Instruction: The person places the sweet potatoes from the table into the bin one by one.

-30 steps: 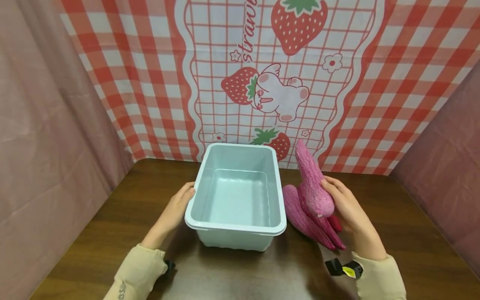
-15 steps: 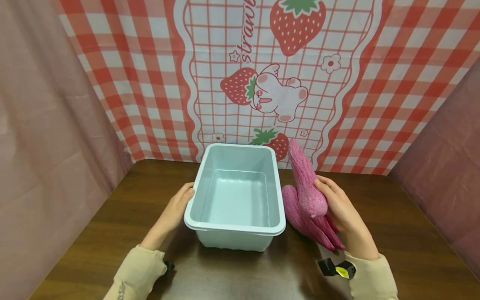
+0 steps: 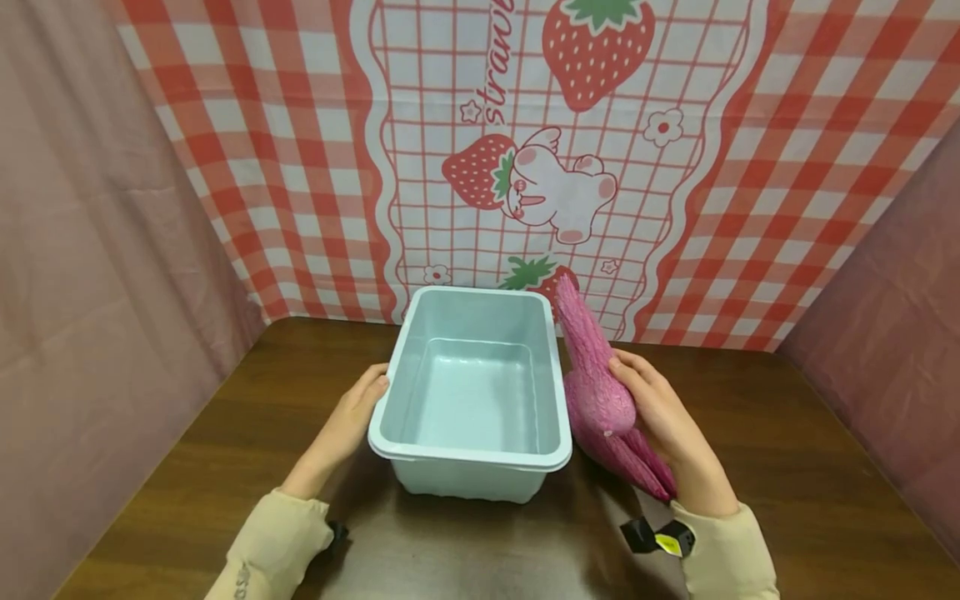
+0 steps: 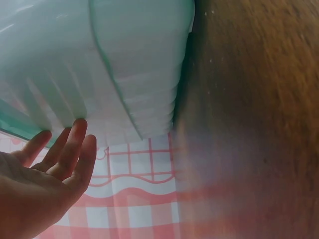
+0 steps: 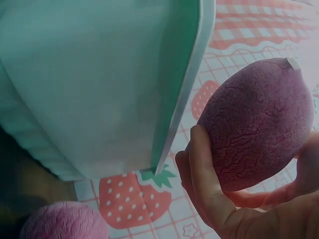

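Observation:
A pale blue-green plastic basin [image 3: 480, 400] stands on the brown wooden table. Against its left outer wall, just below the rim, my left hand [image 3: 348, 421] rests its fingertips, the fingers fairly straight in the left wrist view [image 4: 55, 174]. My right hand [image 3: 667, 425] grips a pink, wrinkled sweet potato [image 3: 596, 367] with its thin end pointing up, fingers and thumb round its thick body. In the right wrist view this sweet potato [image 5: 259, 124] is outside the basin, near its right rim. Below it, partly hidden, more pink sweet potatoes [image 3: 633, 467] lie on the table against the basin's right side.
A red-and-white checked cloth [image 3: 292, 167] with strawberries hangs behind the table [image 3: 225, 450]. Pink curtains [image 3: 97, 275] close off both sides. Wooden tabletop shows in front of the basin and out to the left and right.
My right hand has carried the sweet potato left towards the basin's right rim, covering more of the sweet potatoes below. The left hand and the basin have stayed in place.

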Demonstrator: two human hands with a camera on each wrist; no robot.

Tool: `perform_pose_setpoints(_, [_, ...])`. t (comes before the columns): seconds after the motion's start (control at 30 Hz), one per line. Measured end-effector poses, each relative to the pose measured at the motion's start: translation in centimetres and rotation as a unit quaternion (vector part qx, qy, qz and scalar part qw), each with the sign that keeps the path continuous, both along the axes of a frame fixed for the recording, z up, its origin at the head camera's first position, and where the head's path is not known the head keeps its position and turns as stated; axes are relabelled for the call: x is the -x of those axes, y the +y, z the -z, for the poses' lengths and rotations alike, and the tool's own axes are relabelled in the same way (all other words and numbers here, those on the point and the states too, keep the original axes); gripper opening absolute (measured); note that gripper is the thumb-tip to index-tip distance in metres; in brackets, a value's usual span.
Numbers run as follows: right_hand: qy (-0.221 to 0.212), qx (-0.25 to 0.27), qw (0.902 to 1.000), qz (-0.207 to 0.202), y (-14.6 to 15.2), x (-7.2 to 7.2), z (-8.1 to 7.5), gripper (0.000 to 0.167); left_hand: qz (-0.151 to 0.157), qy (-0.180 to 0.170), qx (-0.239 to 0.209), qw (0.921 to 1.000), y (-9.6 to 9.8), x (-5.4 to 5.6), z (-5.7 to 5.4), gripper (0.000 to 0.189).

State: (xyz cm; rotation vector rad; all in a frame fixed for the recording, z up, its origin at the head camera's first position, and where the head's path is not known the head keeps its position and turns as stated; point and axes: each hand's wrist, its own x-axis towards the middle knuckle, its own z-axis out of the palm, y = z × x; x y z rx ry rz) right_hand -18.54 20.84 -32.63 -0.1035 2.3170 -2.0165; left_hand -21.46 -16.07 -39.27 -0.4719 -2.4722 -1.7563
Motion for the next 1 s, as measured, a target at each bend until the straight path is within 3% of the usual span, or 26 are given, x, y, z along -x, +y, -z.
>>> perform_pose_setpoints(0.37, [0.024, 0.026, 0.9993, -0.013, -1.4, 0.3, 0.2, 0.053, -0.001, 0.004, 0.003, 1.0000, 0.1, 0.0, -0.1, 0.038])
perform_pose_setpoints(1.0, [0.042, 0.020, 0.9989, 0.000, -2.8, 0.6, -0.4, 0.049, -0.001, 0.000, -0.003, 1.0000, 0.1, 0.1, 0.1, 0.038])
